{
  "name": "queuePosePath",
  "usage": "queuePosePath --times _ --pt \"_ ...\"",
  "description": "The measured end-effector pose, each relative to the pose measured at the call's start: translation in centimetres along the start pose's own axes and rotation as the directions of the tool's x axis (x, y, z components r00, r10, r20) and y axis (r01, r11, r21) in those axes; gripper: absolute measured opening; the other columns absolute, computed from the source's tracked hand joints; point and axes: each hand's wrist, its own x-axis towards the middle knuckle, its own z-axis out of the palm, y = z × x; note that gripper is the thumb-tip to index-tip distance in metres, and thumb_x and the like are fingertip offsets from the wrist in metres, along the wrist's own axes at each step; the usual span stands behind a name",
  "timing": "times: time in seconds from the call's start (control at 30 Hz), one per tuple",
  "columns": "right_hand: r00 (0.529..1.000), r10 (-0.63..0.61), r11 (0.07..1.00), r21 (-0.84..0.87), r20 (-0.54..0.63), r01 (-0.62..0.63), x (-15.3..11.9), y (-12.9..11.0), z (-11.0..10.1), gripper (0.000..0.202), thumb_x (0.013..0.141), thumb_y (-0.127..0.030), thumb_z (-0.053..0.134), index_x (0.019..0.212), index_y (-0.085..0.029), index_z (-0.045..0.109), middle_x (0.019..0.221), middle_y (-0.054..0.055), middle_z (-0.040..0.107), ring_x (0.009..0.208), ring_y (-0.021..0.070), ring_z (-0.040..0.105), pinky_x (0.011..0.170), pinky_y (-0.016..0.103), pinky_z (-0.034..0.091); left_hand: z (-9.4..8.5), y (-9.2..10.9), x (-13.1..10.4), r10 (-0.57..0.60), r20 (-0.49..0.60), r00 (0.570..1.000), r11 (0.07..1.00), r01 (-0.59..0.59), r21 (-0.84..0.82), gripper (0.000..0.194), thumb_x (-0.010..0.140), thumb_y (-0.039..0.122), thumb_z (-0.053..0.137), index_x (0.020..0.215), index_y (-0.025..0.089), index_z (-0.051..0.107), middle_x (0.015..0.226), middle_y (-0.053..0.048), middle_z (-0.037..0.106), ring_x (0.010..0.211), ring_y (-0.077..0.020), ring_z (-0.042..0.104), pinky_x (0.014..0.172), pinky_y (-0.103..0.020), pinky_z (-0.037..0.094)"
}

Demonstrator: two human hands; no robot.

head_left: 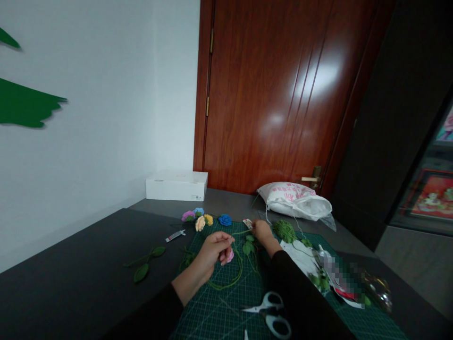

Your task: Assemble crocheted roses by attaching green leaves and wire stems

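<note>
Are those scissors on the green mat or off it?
On it: the scissors lie there, with the green mat's printed grid showing around them.

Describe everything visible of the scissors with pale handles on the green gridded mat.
The pale-handled metal scissors have slim, silvery blades and two rounded finger loops that look like plastic. They lie on the green gridded mat, blades pointing left in the picture, loops toward the right, near the black right sleeve. The blades look shut or nearly so. Neither the left hand nor the right hand touches them.
</note>
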Motion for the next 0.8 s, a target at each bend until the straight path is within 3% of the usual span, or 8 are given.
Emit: queuePosePath --times 0.23,0.4,0.5,0.67,0.8 --pt "0.998 0.024 0.991 0.134 -0.062 -0.016 -1.2 2.7 -0.9 0.032 0.094 -0.032 0.06 0.122 -0.017 0.058 0.123 0.009 0.062 0.102 0.0222 0.064 0.085 0.043 0.056 0.1 0.1 -0.1 0.004 0.014 1.0 1.0 -0.004 0.003 0.025 0.072 0.035 0.072 0.075 0.014 0.059 0.043 0.004 0.054 0.032 -0.0058 0.036 0.035 -0.018 0.024" --pt "0.968 0.173 0.979 0.136 -0.179 -0.15 -3.8 6.9 -4.3 0.031 0.095 -0.032 0.059 0.122 -0.018 0.058 0.123 0.009 0.061 0.103 0.0225 0.064 0.086 0.043 0.055 0.1 0.8 -0.2 0.045 0.008 0.999 0.999 -0.045 0.018 0.029 0.072 0.04 0.073 0.075 0.015 0.059 0.042 0.005 0.052 0.031 -0.0056 0.036 0.035 -0.018 0.024" --pt "0.964 0.212 0.974 0.117 -0.159 -0.195 -5.5 9.1 -5.8 0.03 0.095 -0.032 0.059 0.121 -0.018 0.059 0.123 0.009 0.062 0.102 0.022 0.064 0.086 0.042 0.055 0.2 1.3 -0.3 0.054 0.022 0.998 0.997 -0.055 0.048 0.03 0.07 0.039 0.075 0.076 0.014 0.06 0.04 0.005 0.052 0.029 -0.0052 0.035 0.034 -0.017 0.02" --pt "0.978 0.199 0.978 0.072 -0.066 -0.194 -7.0 10.3 -5.0 0.028 0.095 -0.032 0.059 0.12 -0.019 0.06 0.123 0.008 0.062 0.101 0.0213 0.064 0.085 0.041 0.055 0.5 1.9 -0.4 0.086 0.01 0.996 0.992 -0.087 0.095 0.033 0.063 0.039 0.08 0.074 0.013 0.062 0.038 0.006 0.05 0.028 -0.0046 0.032 0.032 -0.017 0.018" --pt "0.963 0.222 0.975 0.06 -0.154 -0.215 -7.3 11.5 -4.8 0.03 0.095 -0.032 0.06 0.122 -0.019 0.059 0.124 0.009 0.061 0.103 0.022 0.064 0.086 0.042 0.055 -0.1 2.7 -0.3 0.205 -0.125 0.971 0.975 -0.192 0.111 0.031 0.067 0.039 0.077 0.08 0.014 0.064 0.041 0.008 0.049 0.031 -0.0043 0.032 0.034 -0.017 0.019"
